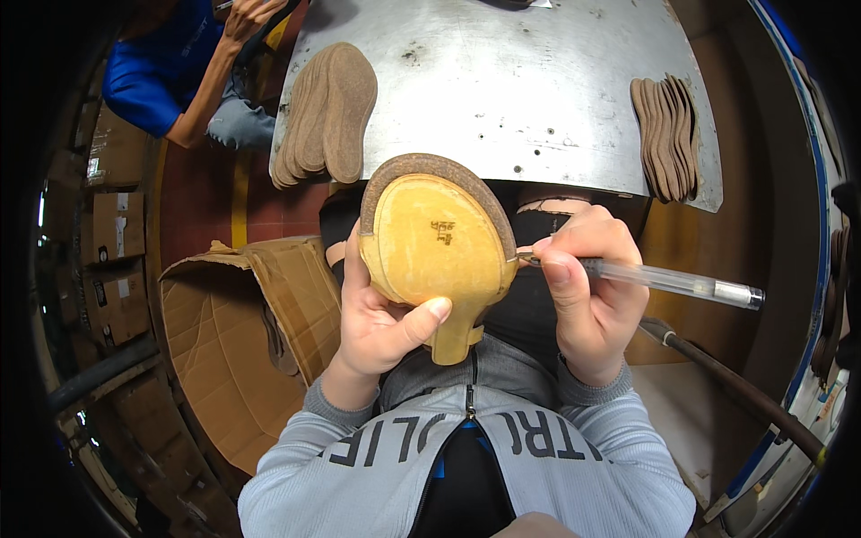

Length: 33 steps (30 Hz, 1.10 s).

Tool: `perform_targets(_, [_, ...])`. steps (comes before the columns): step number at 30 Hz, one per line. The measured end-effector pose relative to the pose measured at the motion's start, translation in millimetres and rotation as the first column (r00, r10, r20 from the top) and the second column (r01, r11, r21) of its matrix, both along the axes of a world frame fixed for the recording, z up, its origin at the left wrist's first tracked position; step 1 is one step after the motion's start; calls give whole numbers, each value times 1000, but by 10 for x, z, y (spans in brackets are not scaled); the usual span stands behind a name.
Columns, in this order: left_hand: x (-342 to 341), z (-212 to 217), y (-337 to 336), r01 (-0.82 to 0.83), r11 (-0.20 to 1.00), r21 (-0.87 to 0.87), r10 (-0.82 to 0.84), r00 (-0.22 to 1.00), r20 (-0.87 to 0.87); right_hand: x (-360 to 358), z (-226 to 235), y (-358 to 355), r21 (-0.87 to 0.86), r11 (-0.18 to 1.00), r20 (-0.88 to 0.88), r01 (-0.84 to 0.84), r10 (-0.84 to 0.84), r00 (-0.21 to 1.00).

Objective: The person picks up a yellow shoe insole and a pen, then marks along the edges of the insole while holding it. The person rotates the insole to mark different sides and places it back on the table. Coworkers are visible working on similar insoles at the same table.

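My left hand (381, 332) grips a yellow sole-shaped template (439, 238) from its left side, the thumb lying across its face. Small dark marks are on the template's upper middle. Behind it, a brown insole (421, 163) shows as a curved band along the top and right edge; the rest is hidden. In my right hand (596, 287) is a clear-barrelled pen (673, 278), pinched between thumb and fingers. Its tip is at the right edge of the template and insole; whether it touches cannot be made out.
On the metal table (466, 90) lie two fanned stacks of brown insoles, one at the left (327, 117) and one at the right (665, 139). An open cardboard box (238, 332) stands to my left. A person in blue (170, 72) is at the far left. A bar (735, 386) runs at the right.
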State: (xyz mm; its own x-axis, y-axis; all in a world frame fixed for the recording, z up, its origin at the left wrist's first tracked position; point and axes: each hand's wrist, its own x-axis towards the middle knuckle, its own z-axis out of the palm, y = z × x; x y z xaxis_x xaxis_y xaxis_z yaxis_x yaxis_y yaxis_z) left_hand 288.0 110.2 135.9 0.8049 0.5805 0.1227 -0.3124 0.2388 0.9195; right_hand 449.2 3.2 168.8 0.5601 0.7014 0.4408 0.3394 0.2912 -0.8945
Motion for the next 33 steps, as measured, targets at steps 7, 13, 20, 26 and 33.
perform_targets(7, [2,-40,-1,-28,1000,-11,28,1000,14,-3,-16,3,52,999,3,-13,13,1000])
perform_targets(13, [2,-76,-22,-41,992,-123,48,997,55,-78,5,-18,118,993,-181,7,14,983])
perform_targets(20, [-22,-102,-11,-22,995,-99,30,996,79,-58,62,-27,89,996,-91,-27,35,995])
perform_targets(26, [-37,-138,-23,-43,996,-77,49,996,78,-49,84,-28,71,997,-86,-28,34,996])
perform_targets(33, [-65,-159,-46,-98,993,-66,100,995,25,-35,73,-22,61,998,-45,-29,32,998])
